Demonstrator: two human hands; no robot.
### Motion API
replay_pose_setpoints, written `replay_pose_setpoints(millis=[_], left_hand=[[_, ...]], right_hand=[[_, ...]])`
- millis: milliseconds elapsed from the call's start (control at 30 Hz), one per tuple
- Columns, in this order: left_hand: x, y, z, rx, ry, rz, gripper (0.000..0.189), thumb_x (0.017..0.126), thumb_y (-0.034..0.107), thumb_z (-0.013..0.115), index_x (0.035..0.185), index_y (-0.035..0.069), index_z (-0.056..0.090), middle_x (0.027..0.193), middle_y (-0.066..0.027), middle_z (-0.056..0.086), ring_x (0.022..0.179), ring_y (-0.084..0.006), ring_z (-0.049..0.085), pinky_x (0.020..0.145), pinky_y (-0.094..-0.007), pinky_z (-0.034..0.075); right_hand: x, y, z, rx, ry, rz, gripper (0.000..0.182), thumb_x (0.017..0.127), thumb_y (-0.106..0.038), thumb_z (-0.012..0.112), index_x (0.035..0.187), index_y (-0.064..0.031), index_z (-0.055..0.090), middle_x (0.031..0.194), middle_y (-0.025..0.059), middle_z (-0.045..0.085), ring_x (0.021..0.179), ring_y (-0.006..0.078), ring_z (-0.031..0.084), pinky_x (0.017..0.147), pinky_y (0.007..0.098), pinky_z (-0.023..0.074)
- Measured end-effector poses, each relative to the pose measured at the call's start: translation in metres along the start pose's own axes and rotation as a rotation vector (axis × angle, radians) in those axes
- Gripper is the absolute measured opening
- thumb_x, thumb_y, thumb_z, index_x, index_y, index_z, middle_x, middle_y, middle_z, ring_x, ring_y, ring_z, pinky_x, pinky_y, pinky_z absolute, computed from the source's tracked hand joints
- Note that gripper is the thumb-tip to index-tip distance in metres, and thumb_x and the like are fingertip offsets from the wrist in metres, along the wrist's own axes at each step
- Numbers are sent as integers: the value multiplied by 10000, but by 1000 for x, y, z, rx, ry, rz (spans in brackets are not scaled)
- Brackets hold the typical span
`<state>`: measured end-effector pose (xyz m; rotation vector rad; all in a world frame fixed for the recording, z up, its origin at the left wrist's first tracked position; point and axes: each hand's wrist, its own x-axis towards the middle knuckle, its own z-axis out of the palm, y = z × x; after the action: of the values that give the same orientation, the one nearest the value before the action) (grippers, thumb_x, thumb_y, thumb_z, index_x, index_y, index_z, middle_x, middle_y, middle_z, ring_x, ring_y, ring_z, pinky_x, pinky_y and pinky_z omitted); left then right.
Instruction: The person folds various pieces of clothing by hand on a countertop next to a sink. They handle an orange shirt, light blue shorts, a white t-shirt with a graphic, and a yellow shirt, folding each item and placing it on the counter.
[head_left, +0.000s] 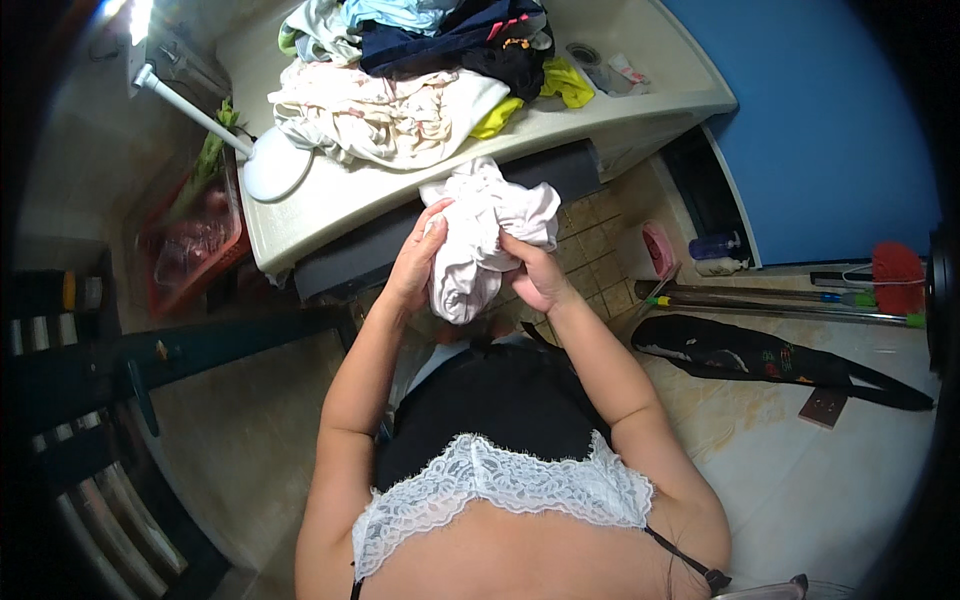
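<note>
A bunched white cloth garment (480, 240) hangs in the air in front of me, just off the edge of the sink counter (360, 184). My left hand (416, 259) grips its left side with the thumb on top. On the other side, my right hand (536, 270) pinches the fabric between thumb and fingers. Beyond the garment, a pile of clothes lies on the counter: a cream patterned garment (375, 112) nearest me, a dark blue one (420, 49), a black one (517, 67) and yellow-green cloth (566, 81).
A lit lamp with a round white base (276, 163) stands on the counter's left end. Left of it is a red plastic basket (238, 225) with leafy vegetables. To the right are a basin drain (583, 54), a blue panel (817, 135), bottles (714, 246) and several poles (780, 304).
</note>
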<state>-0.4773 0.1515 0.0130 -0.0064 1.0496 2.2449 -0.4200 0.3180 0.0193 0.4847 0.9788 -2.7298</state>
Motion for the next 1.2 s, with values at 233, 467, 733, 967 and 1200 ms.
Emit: replay_pose_setpoints(millis=[233,467,733,967,1200], left_hand=[[-15,-9,40,917,58,468,572,829,215,643,1329,74,404,1286,-90,389,1133,-175,438,954,-309,367],[4,-11,51,292,-9,108,209,954,271,478,921,72,533,966,-29,563,832,-76,534,750,-210,433],[-3,-13,67,318,-176,-91,184,955,238,457,1036,84,516,1190,-91,538,1027,-165,557,896,-329,469],[-15,20,4,562,14,105,339,892,149,577,1210,102,469,1223,-47,509,1122,-152,483,947,-319,404],[-24,39,-20,457,57,232,645,827,245,650,1358,100,315,1236,-82,449,1096,-198,475,912,-355,423]], right_hand=[[-9,-21,-33,-194,78,-164,416,812,-50,662,1200,-43,513,1141,37,561,1065,140,520,903,277,419],[-32,-74,-37,-174,5,-215,498,790,-237,707,1199,-35,507,1129,82,580,1034,191,563,898,310,448],[-35,-51,-61,-367,128,-76,409,790,-39,654,1164,-4,493,1081,91,589,962,173,591,825,301,484],[-26,-93,-11,-254,111,-181,280,835,-118,626,1070,18,557,992,110,623,879,198,637,756,336,540],[32,-44,94,-881,-470,-166,364,951,-293,478,1153,-1,560,1110,80,589,1024,125,523,896,280,417]])
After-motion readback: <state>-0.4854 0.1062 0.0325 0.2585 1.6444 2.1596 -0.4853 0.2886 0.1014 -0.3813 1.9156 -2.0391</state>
